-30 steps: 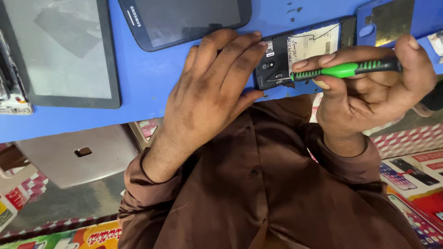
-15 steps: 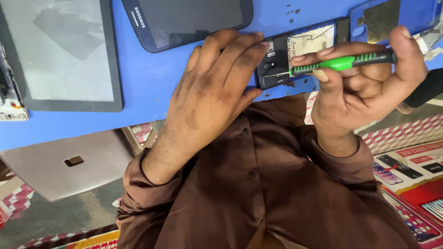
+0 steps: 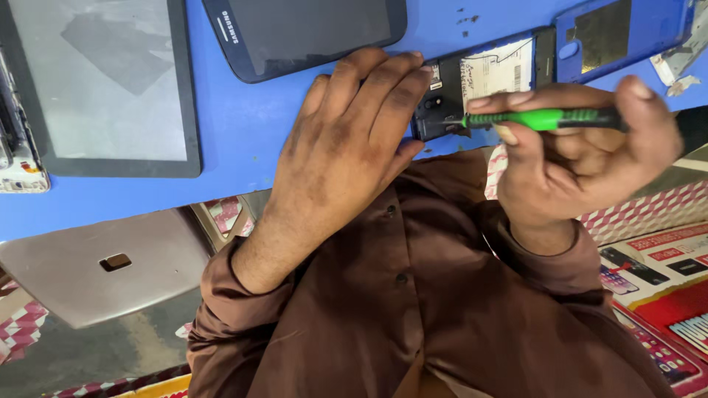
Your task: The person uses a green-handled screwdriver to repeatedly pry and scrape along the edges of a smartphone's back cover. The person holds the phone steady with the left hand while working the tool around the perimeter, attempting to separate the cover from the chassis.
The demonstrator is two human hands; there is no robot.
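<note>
Left hand [image 3: 346, 147] flat, fingers spread, pressing down on the left end of an opened phone [image 3: 479, 81] lying back-side up at the near edge of the blue table [image 3: 236, 125]. Right hand [image 3: 582, 155] closed around a green-handled screwdriver [image 3: 546, 119], held level, tip on the phone's left part. Dark tablet [image 3: 310, 29] just above left hand, grey screen panel [image 3: 103, 81] far left, blue back cover [image 3: 619, 33] beside phone

The light is bright, even and soft. The blue bench [image 3: 243, 133] shows only weak shadows under the hands. Pale reflections lie on the tablet screen [image 3: 103, 81]. The focus is sharp, with slight blur at the edges.
</note>
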